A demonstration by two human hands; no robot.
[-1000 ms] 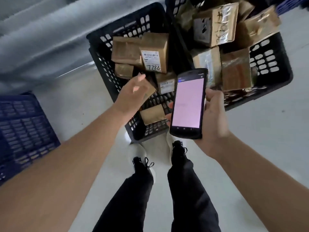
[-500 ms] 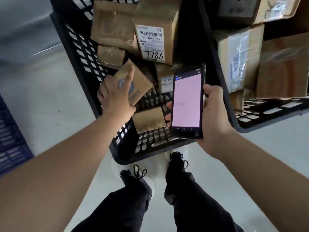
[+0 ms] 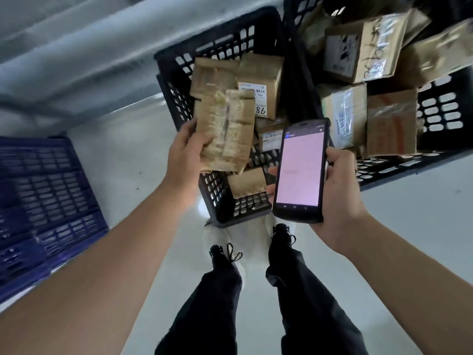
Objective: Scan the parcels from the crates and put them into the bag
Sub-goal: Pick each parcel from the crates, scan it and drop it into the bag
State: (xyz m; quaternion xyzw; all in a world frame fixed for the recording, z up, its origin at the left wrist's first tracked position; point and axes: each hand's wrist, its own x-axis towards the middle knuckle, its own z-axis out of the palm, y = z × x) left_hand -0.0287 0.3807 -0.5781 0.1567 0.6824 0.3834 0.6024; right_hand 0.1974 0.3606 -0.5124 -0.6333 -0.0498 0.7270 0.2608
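Brown cardboard parcel [image 3: 226,130], taped down its middle, sits lifted above the black crate [image 3: 217,55], the left hand [image 3: 185,152] wrapped round its near edge. The right hand [image 3: 337,193] clasps a scanner [image 3: 300,171], pink screen up, just beside the parcel.
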